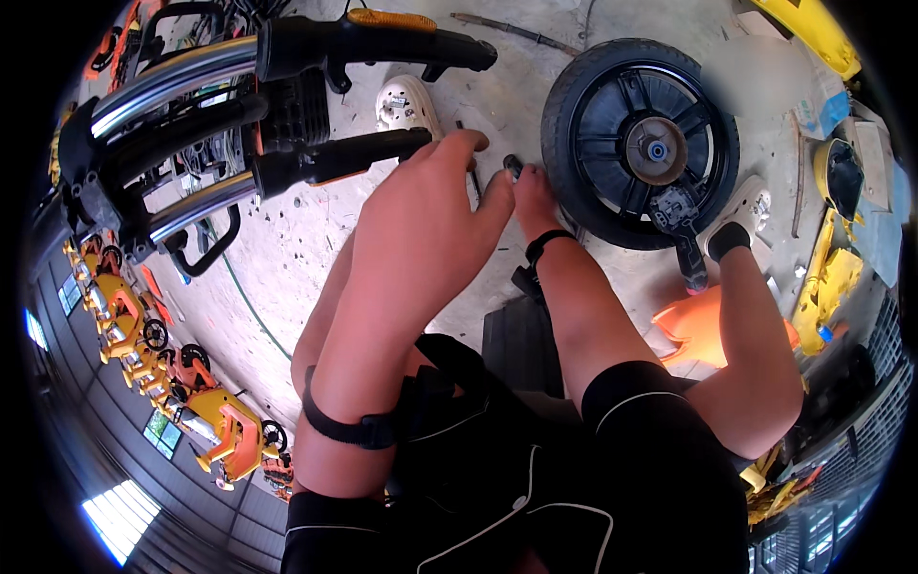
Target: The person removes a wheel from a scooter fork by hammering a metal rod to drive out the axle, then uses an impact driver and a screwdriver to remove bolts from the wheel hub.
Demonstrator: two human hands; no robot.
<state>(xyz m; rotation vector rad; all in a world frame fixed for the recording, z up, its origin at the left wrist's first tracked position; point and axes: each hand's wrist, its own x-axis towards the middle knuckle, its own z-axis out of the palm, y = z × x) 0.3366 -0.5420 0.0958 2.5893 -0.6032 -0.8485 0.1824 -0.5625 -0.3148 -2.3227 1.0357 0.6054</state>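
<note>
My left hand (421,215) is raised above the floor, its thumb and forefinger apart, with nothing visible between them. Lower and to the right, my right hand (535,199) has its fingers closed round a small dark cylindrical piece (513,166) near the floor. Right beside that hand a black motorcycle wheel (564,182) with its tyre lies flat, its hub facing up. A brake caliper (675,205) rests over the wheel's near edge. To the left, a motorcycle front fork (368,153) with chrome tubes and black lower legs reaches across towards my left hand.
A thin metal rod (521,33) lies on the concrete at the far side. Yellow body panels (830,282) and an orange panel (703,325) are at the right. My white clogs (405,103) stand either side. Several orange-yellow motorbikes (225,430) line the left.
</note>
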